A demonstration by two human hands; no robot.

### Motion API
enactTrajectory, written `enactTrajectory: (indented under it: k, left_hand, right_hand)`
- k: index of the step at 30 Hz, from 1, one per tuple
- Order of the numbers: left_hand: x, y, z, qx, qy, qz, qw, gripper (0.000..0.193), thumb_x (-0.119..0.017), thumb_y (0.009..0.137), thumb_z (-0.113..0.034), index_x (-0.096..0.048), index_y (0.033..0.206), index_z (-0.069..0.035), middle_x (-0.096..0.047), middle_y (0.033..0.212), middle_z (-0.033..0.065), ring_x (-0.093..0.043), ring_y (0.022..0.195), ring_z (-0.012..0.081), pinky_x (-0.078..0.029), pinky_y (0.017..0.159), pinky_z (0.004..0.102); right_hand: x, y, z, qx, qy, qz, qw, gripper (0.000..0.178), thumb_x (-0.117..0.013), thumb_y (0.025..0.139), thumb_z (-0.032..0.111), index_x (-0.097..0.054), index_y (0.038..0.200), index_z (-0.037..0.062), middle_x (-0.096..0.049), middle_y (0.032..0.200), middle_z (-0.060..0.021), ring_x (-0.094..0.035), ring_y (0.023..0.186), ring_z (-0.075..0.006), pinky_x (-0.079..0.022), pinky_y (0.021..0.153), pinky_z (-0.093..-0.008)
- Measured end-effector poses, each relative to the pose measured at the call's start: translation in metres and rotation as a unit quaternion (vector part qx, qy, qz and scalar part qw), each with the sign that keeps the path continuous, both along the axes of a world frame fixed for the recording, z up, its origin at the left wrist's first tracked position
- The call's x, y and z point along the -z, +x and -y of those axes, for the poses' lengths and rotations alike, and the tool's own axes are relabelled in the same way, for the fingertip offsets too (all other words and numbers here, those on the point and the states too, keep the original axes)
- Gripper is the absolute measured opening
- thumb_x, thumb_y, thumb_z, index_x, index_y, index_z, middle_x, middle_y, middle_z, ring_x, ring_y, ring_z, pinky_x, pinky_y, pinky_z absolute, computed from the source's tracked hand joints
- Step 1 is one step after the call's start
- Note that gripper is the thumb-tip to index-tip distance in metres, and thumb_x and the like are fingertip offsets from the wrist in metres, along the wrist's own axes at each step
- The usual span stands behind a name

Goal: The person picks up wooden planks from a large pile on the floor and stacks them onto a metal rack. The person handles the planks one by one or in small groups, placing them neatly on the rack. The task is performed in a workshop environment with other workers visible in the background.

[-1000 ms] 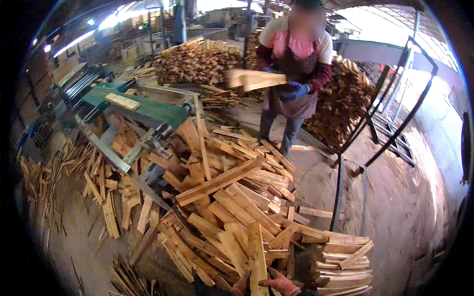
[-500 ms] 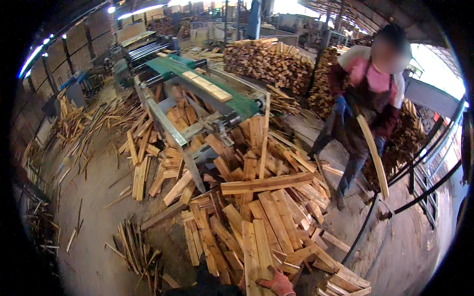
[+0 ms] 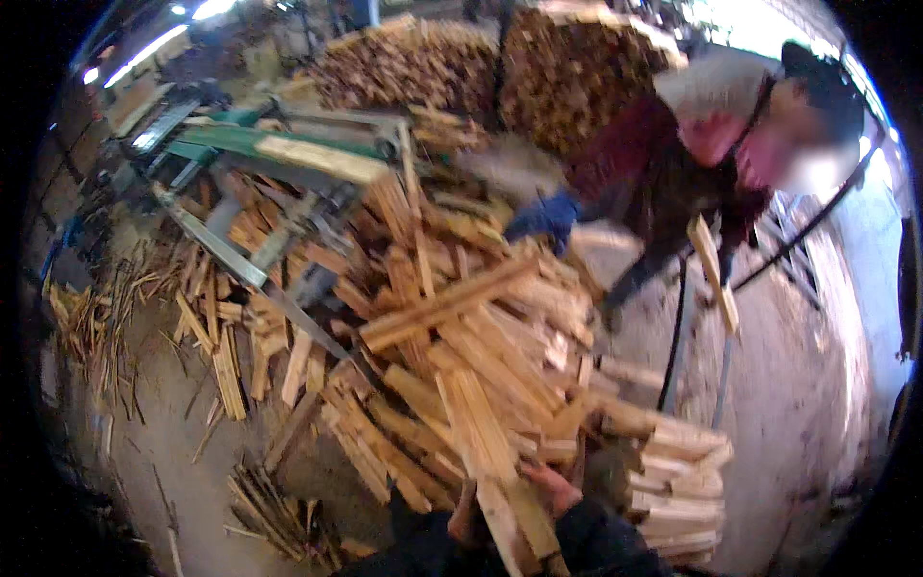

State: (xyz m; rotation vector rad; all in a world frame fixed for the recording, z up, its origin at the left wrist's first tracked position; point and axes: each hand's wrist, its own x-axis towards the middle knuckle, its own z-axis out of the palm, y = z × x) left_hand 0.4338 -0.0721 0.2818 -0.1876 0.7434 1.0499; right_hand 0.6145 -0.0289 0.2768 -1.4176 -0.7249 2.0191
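you have a bunch of held boards [image 3: 481, 423] upright-ish in front of you, far ends out over the heap, near ends down toward your body. left hand [image 3: 461, 516] at their left edge, right hand [image 3: 553, 489] at their right edge. fingers of both look closed on the wood, gripping from the sides; fingertips partly hidden and blurred. number of boards in the grip: at least two, exact count unclear.

progress, by judgement: partway. to your right, a neat stack [image 3: 676, 505] of boards laid flat in layers. ahead, the loose heap [image 3: 510, 361] is large and jumbled, with one long board [image 3: 447, 303] lying across its top. far more lies loose there than in the near stack. thin dark sticks [image 3: 274, 510] lie bunched on the floor at your lower left.

containers: no box or bin that i can make out by your hands; wood lies in open piles. a black metal frame [image 3: 678, 337] stands beyond the stack; its use as a holder cannot be told. green conveyor [image 3: 216, 135], upper left, carries a pale board [image 3: 322, 157]. tall wood piles [image 3: 582, 82] at the back. co-worker [image 3: 635, 159] leans in from the right, blue glove [image 3: 545, 221] over the heap's far side.
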Motion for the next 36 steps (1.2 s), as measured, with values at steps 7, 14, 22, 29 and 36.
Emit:
enactTrajectory:
  k: [7,14,22,29,36]
  left_hand:
    - [-0.048,0.021,-0.017,0.190,-0.097,-0.005,0.977,0.067,-0.053,0.089,-0.051,-0.040,0.135,-0.005,-0.056,0.119,0.0119,-0.055,0.109,0.0257,-0.046,0.092,0.0361]
    - [-0.011,0.075,0.000,0.333,-0.158,-0.027,0.929,0.055,-0.057,0.087,-0.034,-0.045,0.128,0.000,-0.054,0.121,0.0154,-0.054,0.107,0.0262,-0.045,0.092,0.0362]
    - [0.016,0.198,0.045,0.449,-0.038,-0.190,0.872,0.063,-0.066,0.075,-0.025,-0.043,0.127,0.002,-0.056,0.115,0.0162,-0.057,0.103,0.0289,-0.049,0.087,0.0370]
    - [0.014,0.148,-0.030,0.660,0.061,-0.155,0.733,0.063,-0.070,0.071,-0.012,-0.043,0.126,0.003,-0.057,0.114,0.0143,-0.057,0.104,0.0252,-0.047,0.090,0.0352]
    - [0.048,0.299,-0.068,0.790,0.261,0.003,0.555,0.067,-0.073,0.071,-0.013,-0.044,0.129,0.001,-0.059,0.117,0.0111,-0.057,0.105,0.0198,-0.046,0.091,0.0337]
  right_hand:
    - [0.008,0.010,0.025,0.121,-0.108,-0.086,0.983,0.069,-0.074,0.077,0.023,-0.040,0.134,0.0039,-0.058,0.115,-0.0087,-0.059,0.097,-0.0192,-0.048,0.086,-0.0310]
    - [0.021,0.060,0.099,0.330,-0.120,-0.195,0.916,0.074,-0.072,0.078,0.018,-0.033,0.139,0.0044,-0.053,0.123,-0.0102,-0.055,0.106,-0.0199,-0.045,0.092,-0.0333]
    - [0.059,0.166,0.179,0.474,0.018,-0.201,0.857,0.086,-0.078,0.072,0.016,-0.030,0.142,0.0052,-0.048,0.131,-0.0087,-0.047,0.117,-0.0190,-0.038,0.100,-0.0333]
    - [0.030,0.069,0.167,0.640,0.006,-0.108,0.761,0.083,-0.076,0.070,0.014,-0.034,0.141,0.0064,-0.047,0.133,-0.0071,-0.046,0.120,-0.0201,-0.036,0.102,-0.0341]
    - [0.072,0.116,0.188,0.745,0.048,0.133,0.652,0.058,-0.063,0.085,0.021,-0.039,0.135,0.0053,-0.051,0.127,-0.0089,-0.052,0.113,-0.0203,-0.044,0.095,-0.0329]
